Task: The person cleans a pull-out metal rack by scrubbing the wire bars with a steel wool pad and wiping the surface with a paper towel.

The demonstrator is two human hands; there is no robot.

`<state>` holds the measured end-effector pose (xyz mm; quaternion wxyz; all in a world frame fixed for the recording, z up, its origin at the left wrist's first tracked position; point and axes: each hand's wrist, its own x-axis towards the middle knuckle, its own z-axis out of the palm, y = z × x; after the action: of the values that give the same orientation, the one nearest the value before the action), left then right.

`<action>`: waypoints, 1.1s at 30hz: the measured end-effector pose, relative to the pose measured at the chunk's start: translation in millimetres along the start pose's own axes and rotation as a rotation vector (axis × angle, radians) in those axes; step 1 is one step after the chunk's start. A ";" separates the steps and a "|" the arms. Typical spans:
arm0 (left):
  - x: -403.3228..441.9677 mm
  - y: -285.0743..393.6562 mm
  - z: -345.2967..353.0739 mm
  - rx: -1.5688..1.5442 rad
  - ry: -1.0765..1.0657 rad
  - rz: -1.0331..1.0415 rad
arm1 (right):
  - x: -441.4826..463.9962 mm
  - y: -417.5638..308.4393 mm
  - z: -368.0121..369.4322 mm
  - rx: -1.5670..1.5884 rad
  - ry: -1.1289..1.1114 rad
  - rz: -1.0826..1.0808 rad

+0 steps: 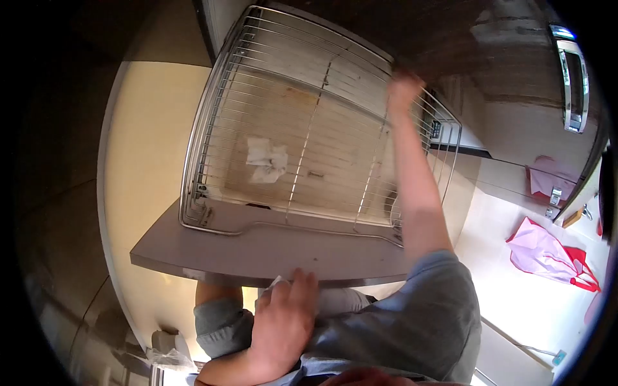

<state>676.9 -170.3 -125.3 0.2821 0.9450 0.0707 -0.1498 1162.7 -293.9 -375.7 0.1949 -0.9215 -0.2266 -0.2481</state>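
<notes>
A wire pull-out basket [302, 161] sits tilted in view behind a grey-brown drawer front [257, 257]. My right arm reaches over the basket, and my right hand [404, 93] is at its far right rail. Motion blurs those fingers, so their grip is unclear. My left hand [283, 315] is near me at the edge of the drawer front, fingers curled, with a bit of white tissue [278, 281] showing by the fingertips. Through the wires, a crumpled white tissue [266, 159] shows on the stained cabinet floor [290, 122].
Dark glossy cabinet fronts [489, 64] with a metal handle [575, 87] stand at the right. A pink and red bag [547, 251] lies on the pale floor at the right. A yellowish panel [151, 161] borders the left side. My bent knee [219, 296] is below the drawer front.
</notes>
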 end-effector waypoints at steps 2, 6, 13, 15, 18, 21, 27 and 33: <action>-0.1 -0.4 1.6 0.007 0.004 0.001 | -3.7 -90.2 15.7 -0.236 -0.095 -0.166; 1.8 -0.2 2.2 -0.007 -0.018 -0.008 | 33.1 -194.6 -9.1 -0.219 -0.364 -0.125; -2.3 -5.2 4.7 -0.036 0.041 0.022 | 23.9 -103.2 -24.2 -0.132 -0.059 -0.454; -2.4 -4.9 4.7 -0.003 0.053 0.037 | 19.1 -124.5 -15.6 -0.187 -0.127 -0.343; -0.8 -4.7 3.6 0.049 0.047 0.043 | 30.3 -178.7 7.3 -0.137 -0.294 -0.287; -5.7 -3.1 7.3 -0.024 0.011 0.021 | 32.9 -173.5 1.2 -0.039 -0.284 -0.401; -5.9 -1.1 14.7 -0.019 0.050 -0.010 | 37.4 -135.8 -16.2 -0.096 -0.248 -0.559; -6.6 -2.4 14.2 -0.009 0.027 0.003 | 45.9 -230.1 43.1 0.025 -0.365 -0.396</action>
<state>666.6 -176.5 -135.7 0.2857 0.9457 0.0741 -0.1362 1095.7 -69.8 -328.5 0.1096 -0.8863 -0.4367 -0.1081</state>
